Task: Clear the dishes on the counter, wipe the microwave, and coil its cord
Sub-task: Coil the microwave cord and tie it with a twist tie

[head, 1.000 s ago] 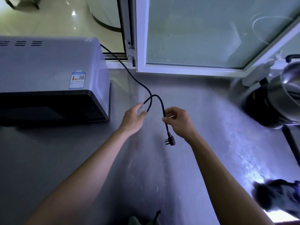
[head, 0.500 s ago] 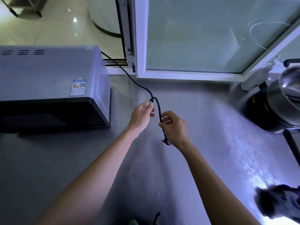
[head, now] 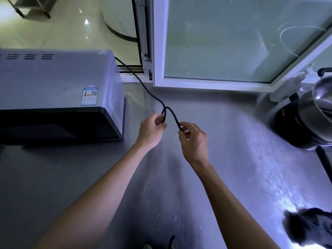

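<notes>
The silver microwave [head: 53,87] stands at the left on the steel counter [head: 161,177], its dark door facing me. Its black cord [head: 143,87] runs from the back right corner across the counter and bends into a small loop between my hands. My left hand [head: 150,130] pinches one side of the loop between thumb and fingers. My right hand [head: 194,139] holds the other side, fingers curled round the cord. The plug is hidden inside my right hand.
A white-framed window [head: 224,51] stands behind the counter. At the right edge sits a steel pot [head: 319,105] on a black base. A dark cloth [head: 309,229] lies at the lower right corner.
My hands came closer together and the loop of cord grew tighter. The plug that hung below my right hand is now out of sight within it.
</notes>
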A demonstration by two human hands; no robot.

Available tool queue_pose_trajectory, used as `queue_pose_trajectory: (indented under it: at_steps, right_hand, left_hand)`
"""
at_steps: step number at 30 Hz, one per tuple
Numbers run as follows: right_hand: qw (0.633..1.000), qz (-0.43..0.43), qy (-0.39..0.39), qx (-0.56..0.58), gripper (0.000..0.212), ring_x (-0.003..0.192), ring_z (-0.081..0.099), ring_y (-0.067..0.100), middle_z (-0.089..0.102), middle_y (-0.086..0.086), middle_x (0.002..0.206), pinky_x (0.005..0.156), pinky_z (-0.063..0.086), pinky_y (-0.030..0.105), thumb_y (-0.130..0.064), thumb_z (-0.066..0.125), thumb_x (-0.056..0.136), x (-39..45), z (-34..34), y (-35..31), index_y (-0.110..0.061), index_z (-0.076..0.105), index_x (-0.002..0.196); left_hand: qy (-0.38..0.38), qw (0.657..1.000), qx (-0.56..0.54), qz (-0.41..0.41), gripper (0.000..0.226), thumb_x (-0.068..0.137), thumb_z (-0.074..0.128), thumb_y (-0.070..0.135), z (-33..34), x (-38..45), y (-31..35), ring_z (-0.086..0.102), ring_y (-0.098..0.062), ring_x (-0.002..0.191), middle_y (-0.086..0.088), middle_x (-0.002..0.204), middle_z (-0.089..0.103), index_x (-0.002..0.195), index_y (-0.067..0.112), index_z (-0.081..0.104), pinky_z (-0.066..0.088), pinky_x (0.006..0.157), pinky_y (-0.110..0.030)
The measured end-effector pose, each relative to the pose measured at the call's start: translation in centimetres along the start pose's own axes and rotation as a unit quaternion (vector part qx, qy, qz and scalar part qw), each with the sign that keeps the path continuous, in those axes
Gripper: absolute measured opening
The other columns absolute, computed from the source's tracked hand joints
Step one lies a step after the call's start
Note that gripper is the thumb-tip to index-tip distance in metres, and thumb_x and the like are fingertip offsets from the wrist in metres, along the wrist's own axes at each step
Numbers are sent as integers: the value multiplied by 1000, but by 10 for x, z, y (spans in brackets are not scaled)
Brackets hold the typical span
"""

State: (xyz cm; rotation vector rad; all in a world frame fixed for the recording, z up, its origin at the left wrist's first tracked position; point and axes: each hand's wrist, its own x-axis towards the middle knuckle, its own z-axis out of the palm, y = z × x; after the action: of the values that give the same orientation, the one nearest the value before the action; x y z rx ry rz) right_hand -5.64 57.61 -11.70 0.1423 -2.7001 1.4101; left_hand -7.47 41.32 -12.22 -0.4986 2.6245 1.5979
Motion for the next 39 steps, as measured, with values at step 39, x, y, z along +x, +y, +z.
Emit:
queue_pose_trajectory:
  at_steps: [39]
  right_hand:
    - [990,124,-53,46,24,72,64,-1,70,3,89,51,44,10,-5,56,96,70,-28,1,-17,74,104]
  left_hand:
    - [-15,998,55,12,30,85,68,48,-34,1,-22,42,-7,52,15,56,51,66,27,56,32,47,-17]
